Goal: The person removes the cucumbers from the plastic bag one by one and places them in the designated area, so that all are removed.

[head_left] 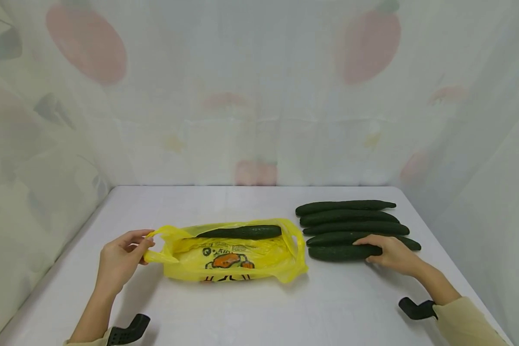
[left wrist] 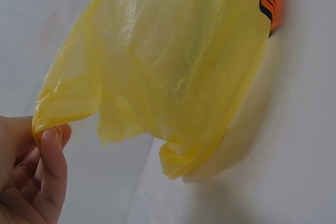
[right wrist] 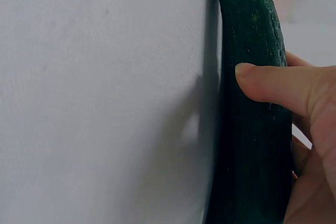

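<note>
A yellow plastic bag (head_left: 183, 273) with a printed cartoon lies on its side in the middle of the table, its mouth spread towards the head camera. One dark green cucumber (head_left: 251, 232) lies inside, along the back of the bag. My left hand (head_left: 120, 259) pinches the bag's left handle between thumb and fingers; the left wrist view has the stretched film (left wrist: 157, 61) up close. At the right, my right hand (head_left: 393, 255) grips the nearest cucumber (head_left: 335, 253) of a row, thumb on the near side and fingers over the top.
Behind the gripped one, several more cucumbers (head_left: 350, 216) lie side by side on the white table (head_left: 242, 315). Pale curtains with fruit prints (head_left: 255, 139) enclose the table at the back and both sides. Black wrist mounts (head_left: 416, 309) stick out near both sleeves.
</note>
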A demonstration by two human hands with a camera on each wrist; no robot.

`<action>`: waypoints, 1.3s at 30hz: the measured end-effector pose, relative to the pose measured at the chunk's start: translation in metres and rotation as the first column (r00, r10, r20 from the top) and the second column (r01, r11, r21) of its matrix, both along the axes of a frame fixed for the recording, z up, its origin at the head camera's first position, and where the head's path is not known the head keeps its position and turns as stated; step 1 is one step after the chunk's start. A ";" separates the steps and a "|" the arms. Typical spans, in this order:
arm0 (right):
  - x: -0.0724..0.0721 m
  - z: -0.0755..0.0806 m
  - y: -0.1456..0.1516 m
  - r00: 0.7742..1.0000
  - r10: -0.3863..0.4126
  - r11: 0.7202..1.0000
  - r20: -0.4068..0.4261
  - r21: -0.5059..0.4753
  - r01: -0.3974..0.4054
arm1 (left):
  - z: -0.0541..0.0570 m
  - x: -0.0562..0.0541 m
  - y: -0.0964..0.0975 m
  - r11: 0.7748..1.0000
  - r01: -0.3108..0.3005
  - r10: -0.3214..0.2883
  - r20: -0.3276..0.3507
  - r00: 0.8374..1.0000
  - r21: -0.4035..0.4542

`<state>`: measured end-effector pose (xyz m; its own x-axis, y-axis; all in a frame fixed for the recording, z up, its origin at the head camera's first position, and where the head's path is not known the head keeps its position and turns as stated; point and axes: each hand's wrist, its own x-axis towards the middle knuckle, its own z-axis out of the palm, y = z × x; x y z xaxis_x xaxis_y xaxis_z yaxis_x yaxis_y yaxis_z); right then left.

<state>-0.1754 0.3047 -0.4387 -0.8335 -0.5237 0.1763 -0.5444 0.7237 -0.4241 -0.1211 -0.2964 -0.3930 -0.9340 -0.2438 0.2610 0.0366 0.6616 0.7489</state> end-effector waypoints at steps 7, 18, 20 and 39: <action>-0.001 0.000 -0.001 1.000 -0.004 1.000 0.010 0.019 0.003 | 0.000 0.000 0.000 1.000 0.002 -0.002 0.004 1.000 0.001; -0.004 -0.005 -0.001 0.996 0.030 0.999 -0.084 0.033 -0.028 | 0.000 0.000 0.000 1.000 0.008 -0.008 -0.003 1.000 0.001; -0.004 -0.006 -0.001 0.993 0.026 0.999 -0.116 0.048 -0.020 | 0.000 0.000 0.000 1.000 0.007 -0.007 -0.005 1.000 0.000; -0.005 -0.011 -0.003 0.983 -0.069 0.993 -0.173 0.078 0.084 | 0.000 0.002 0.001 1.000 0.004 -0.004 -0.002 1.000 0.014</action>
<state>-0.1799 0.3019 -0.4498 -0.8334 -0.4785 0.2765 -0.5448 0.7952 -0.2662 -0.1193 -0.2957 -0.3926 -0.9344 -0.2441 0.2594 0.0404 0.6509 0.7580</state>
